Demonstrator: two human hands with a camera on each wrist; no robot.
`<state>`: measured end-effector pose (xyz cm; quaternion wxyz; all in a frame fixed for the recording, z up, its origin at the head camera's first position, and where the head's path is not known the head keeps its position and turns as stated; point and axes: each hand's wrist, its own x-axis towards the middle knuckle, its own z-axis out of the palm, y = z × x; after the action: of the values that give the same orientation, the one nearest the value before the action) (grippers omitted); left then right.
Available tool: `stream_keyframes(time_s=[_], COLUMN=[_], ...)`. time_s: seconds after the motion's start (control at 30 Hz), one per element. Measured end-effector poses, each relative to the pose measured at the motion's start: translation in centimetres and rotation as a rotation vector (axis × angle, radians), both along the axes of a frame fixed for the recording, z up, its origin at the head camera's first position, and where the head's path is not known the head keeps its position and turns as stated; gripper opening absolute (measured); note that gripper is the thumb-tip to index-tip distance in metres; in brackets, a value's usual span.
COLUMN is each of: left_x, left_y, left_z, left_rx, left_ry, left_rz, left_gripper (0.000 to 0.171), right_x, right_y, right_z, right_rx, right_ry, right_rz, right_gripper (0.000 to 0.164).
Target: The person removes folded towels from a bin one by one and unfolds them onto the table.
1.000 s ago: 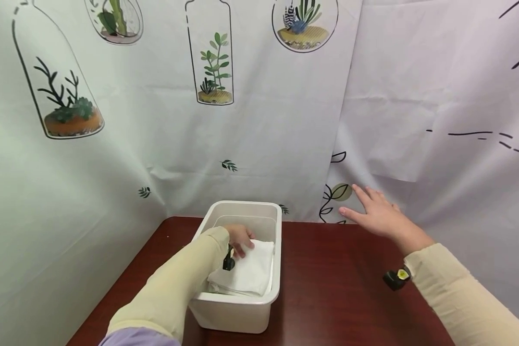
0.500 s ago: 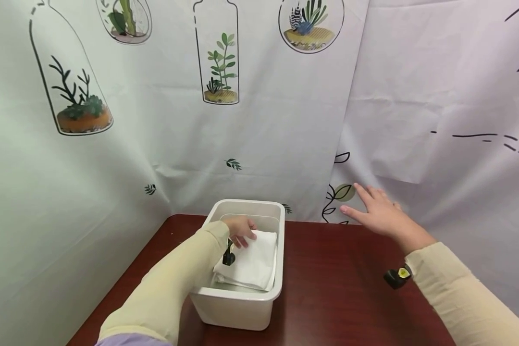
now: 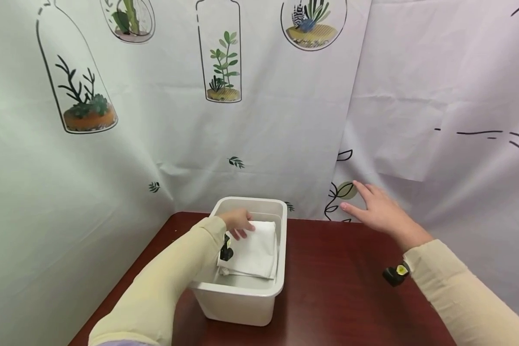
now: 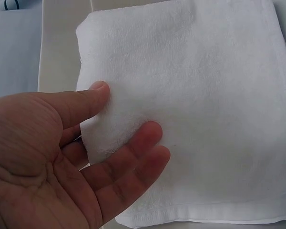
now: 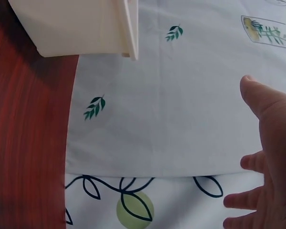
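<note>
A folded white towel (image 3: 253, 250) lies within the white plastic tub (image 3: 242, 290), its frayed edge toward my left hand (image 3: 238, 222). In the left wrist view, the left thumb (image 4: 101, 93) rests on the face of the towel (image 4: 195, 95) near that edge, while two fingers pass behind it, partly hidden, so the hand pinches it. The other two fingertips (image 4: 155, 131) lie across the front. My right hand (image 3: 378, 209) hovers over the right side with fingers spread and holds nothing; the right wrist view shows its thumb (image 5: 257, 95) and fingers apart.
The tub stands on a dark red-brown table (image 3: 337, 288). A white cloth backdrop (image 3: 285, 134) printed with plants in bottles hangs behind and along the left side. Black wrist cameras (image 3: 395, 275) hang below each cuff.
The left hand and the towel have shifted toward the tub's far end, baring more of its near floor. The view has turned slightly. My right hand has stayed about where it was.
</note>
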<state>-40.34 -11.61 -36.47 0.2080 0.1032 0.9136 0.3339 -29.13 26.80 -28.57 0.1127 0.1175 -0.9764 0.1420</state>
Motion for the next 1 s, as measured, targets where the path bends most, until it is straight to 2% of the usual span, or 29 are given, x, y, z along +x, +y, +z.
stream_keyframes(time_s=[0.2, 0.3, 0.4, 0.57, 0.67, 0.83, 1.0], left_x=[0.5, 0.5, 0.4, 0.4, 0.5, 0.4, 0.4], left_y=[0.1, 0.0, 0.0, -0.2, -0.3, -0.4, -0.6], left_z=[0.8, 0.8, 0.5, 0.3, 0.3, 0.2, 0.1], left_rx=[0.016, 0.024, 0.031, 0.033, 0.027, 0.027, 0.041], left_ry=[-0.005, -0.006, -0.005, 0.003, 0.009, 0.007, 0.003], left_rz=[0.0, 0.007, 0.014, 0.016, 0.016, 0.018, 0.02], left_gripper=[0.009, 0.01, 0.012, 0.011, 0.011, 0.013, 0.013], right_x=[-0.3, -0.4, -0.3, -0.1, 0.2, 0.9, 1.5], right_y=[-0.6, -1.2, -2.0, -3.6, -4.6, -6.3, -7.7], right_z=[-0.8, -1.6, -2.5, -3.7, -4.7, -6.2, -7.4], right_rx=[-0.052, -0.072, -0.092, -0.091, -0.087, -0.091, -0.101], right_ry=[0.004, -0.01, 0.023, 0.116, 0.142, 0.185, 0.292], right_rz=[0.023, 0.027, 0.059, 0.159, 0.228, 0.328, 0.442], right_gripper=[0.091, 0.089, 0.084, 0.07, 0.063, 0.057, 0.05])
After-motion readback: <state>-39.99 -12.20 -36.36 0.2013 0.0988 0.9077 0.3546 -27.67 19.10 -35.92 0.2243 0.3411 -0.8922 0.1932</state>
